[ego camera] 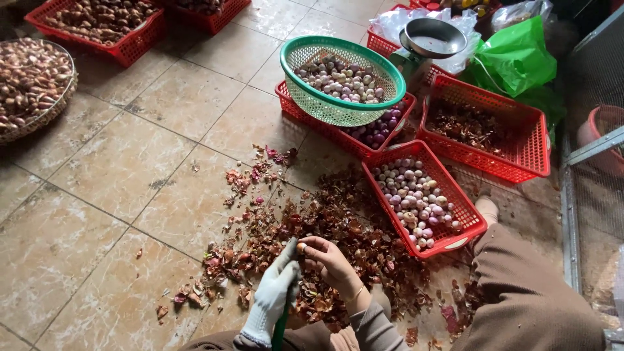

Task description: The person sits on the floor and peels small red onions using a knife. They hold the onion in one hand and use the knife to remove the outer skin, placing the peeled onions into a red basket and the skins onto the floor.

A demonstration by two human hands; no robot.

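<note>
My left hand [276,292] wears a white glove and grips a green-handled knife [281,333], its blade hidden behind the fingers. My bare right hand [330,261] pinches a small shallot [301,247] against the gloved fingers. Both hands hover low over a heap of brown and purple shallot skins [325,224] on the tiled floor. Just right of the hands stands a red basket of peeled shallots [419,198].
A green round basket of peeled shallots [341,75] rests on another red basket [383,130]. A red basket of skins [484,127], a weighing scale [429,39] and green bags [513,55] are at the back right. Baskets of unpeeled shallots [97,19], [29,78] stand at the far left.
</note>
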